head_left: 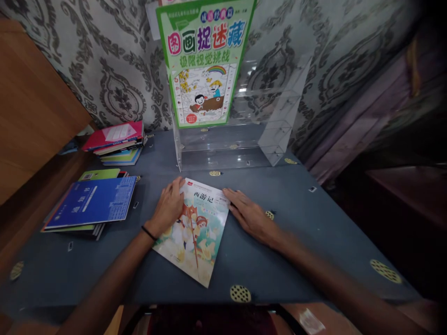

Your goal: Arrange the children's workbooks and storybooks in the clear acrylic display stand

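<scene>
A thin book (pixel 196 228) with an illustrated cover lies at a slant near the middle of the table, its top edge pointing away from me. My left hand (pixel 170 204), with a black band on the wrist, is closed on the upper left edge of the book, fingers bent. At the upper right corner, my right hand (pixel 249 215) holds the book's edge between fairly straight fingers and thumb. The undersides of both hands are hidden.
Behind the book stands a clear acrylic rack (pixel 275 128) with a green-bordered book (pixel 206 65) upright in it. To the left are a stack topped by a blue book (pixel 91 202) and a stack topped by a red book (pixel 117 135). A patterned cloth (pixel 296 246) covers the table.
</scene>
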`<state>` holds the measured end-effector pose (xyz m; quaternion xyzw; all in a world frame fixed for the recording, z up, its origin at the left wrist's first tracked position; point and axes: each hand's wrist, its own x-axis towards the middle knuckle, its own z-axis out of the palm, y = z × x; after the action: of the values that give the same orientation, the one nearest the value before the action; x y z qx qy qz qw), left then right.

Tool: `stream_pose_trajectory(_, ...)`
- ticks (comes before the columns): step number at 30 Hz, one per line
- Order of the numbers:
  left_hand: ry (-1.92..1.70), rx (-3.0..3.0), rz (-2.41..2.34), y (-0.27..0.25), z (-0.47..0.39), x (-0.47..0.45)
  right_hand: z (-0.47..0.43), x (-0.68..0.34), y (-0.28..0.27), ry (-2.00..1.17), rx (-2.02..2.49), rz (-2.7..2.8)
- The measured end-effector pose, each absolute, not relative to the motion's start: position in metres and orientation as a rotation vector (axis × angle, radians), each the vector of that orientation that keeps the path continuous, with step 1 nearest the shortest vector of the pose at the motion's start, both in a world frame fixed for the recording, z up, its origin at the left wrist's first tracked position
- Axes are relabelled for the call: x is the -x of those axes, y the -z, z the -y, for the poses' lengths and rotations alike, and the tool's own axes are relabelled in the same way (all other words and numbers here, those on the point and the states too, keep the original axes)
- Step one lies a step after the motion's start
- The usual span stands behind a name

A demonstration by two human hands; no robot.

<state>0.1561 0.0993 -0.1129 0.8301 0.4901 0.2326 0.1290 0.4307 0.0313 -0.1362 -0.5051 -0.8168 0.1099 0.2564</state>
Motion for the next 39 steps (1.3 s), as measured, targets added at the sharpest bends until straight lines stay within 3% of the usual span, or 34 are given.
stream_pose_trajectory(7, -0.61, -2.358, -1.237, 0.113, -0.113, -0.137, -0.021, -0.405, 0.108, -0.2, 1.364, 2.339)
stream_pose_trajectory(13, -0.6, -2.39, -1.231, 0.114, -0.114, -0.132, 0.01, -0.301, 0.086, -0.472, 0.618, 2.736)
stream_pose_trajectory(16, -0.589, -2.421, -1.241, 0.114, -0.112, -0.134, 0.021, -0.279, 0.089, -0.478, 0.53, 2.815)
stream_pose_trajectory(25, -0.489, -2.507, -1.456, 0.104, -0.101, -0.14, 0.051, -0.347, 0.108, -0.58, 0.911, 2.626)
stream_pose_trajectory(31, -0.312, -2.648, -1.631, 0.089, -0.067, -0.15, 0.042, -0.369, 0.134, -0.247, 1.527, 2.189)
stream_pose_trajectory(39, -0.689, -1.548, -1.395, 0.086, -0.091, -0.132, 0.037, -0.363, 0.15, -0.103, 1.495, 2.15)
